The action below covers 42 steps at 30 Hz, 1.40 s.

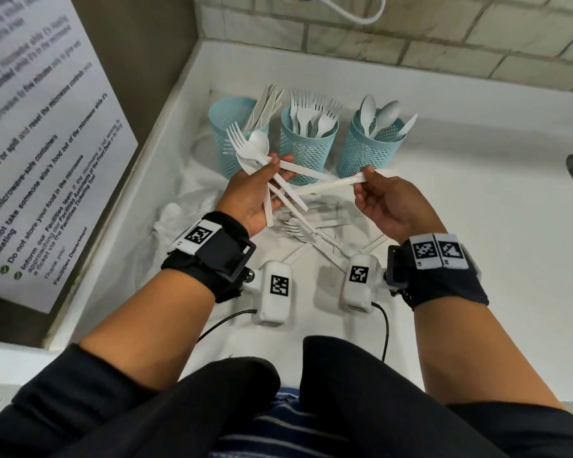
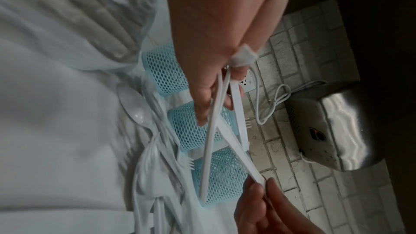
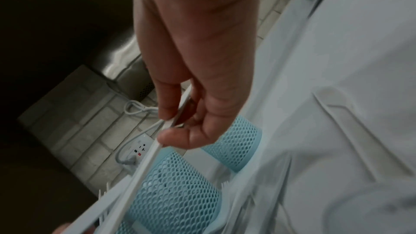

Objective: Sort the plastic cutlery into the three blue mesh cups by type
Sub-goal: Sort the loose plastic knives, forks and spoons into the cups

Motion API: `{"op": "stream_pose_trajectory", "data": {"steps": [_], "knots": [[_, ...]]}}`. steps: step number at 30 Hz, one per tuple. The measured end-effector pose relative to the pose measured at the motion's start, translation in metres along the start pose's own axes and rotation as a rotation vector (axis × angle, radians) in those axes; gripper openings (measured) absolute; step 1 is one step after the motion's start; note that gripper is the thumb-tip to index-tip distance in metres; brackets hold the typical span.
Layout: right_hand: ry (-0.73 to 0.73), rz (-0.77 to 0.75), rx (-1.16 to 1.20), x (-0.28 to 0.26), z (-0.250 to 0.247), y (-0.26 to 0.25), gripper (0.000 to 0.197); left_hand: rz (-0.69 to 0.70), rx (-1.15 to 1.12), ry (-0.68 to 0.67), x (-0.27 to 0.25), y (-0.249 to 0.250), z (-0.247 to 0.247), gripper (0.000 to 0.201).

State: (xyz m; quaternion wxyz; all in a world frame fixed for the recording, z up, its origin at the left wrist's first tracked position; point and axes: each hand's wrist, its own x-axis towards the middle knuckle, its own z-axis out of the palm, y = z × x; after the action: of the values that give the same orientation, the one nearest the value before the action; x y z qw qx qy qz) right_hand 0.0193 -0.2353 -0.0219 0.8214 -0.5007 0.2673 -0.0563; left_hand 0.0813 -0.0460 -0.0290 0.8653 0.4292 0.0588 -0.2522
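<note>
Three blue mesh cups stand in a row on the white counter: the left cup (image 1: pixel 229 140) has knives, the middle cup (image 1: pixel 308 150) forks, the right cup (image 1: pixel 371 150) spoons and one knife blade. My left hand (image 1: pixel 277 168) grips a fanned bundle of white cutlery (image 1: pixel 248 147) with forks and a spoon. My right hand (image 1: pixel 364 176) pinches the handle end of one white piece (image 1: pixel 328 186) that still reaches back into the bundle; its type is hidden. The right wrist view shows thumb and finger on that handle (image 3: pixel 155 150). More loose cutlery (image 1: pixel 308 229) lies under my hands.
A laminated notice (image 1: pixel 47 143) leans at the left. Crumpled clear plastic (image 1: pixel 182 209) lies beside the loose cutlery. A tiled wall with a white cable (image 1: pixel 354 11) backs the counter. A steel appliance (image 2: pixel 333 131) and a wall socket (image 3: pixel 139 149) stand further right.
</note>
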Motion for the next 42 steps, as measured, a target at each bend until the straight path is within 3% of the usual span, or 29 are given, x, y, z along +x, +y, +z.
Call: {"op": "stream_pose_trajectory", "data": {"steps": [5, 10, 16, 24, 29, 35, 42], "knots": [[0.088, -0.101, -0.127, -0.001, 0.006, -0.009, 0.02, 0.066, 0.012, 0.071, 0.0, 0.003, -0.002, 0.011], [0.183, -0.242, -0.164, -0.002, 0.01, -0.019, 0.014, 0.028, 0.035, 0.048, -0.006, 0.006, -0.002, 0.01], [0.106, -0.377, -0.228, 0.006, 0.042, -0.034, 0.016, 0.021, 0.069, 0.049, -0.013, 0.01, -0.002, 0.012], [-0.021, -0.613, -0.264, 0.024, 0.12, -0.047, 0.02, 0.067, 0.008, 0.075, -0.013, 0.02, -0.012, 0.017], [-0.052, -0.604, -0.516, 0.036, 0.151, -0.033, 0.025, 0.081, 0.018, 0.061, -0.011, 0.021, -0.022, 0.019], [-0.064, -0.612, -1.196, 0.046, 0.157, -0.022, 0.04, 0.056, -0.006, 0.056, -0.012, 0.02, -0.023, 0.011], [-0.155, -0.572, -1.197, 0.048, 0.147, -0.023, 0.015, 0.005, -0.024, 0.064, -0.014, 0.02, -0.018, 0.007]]}}
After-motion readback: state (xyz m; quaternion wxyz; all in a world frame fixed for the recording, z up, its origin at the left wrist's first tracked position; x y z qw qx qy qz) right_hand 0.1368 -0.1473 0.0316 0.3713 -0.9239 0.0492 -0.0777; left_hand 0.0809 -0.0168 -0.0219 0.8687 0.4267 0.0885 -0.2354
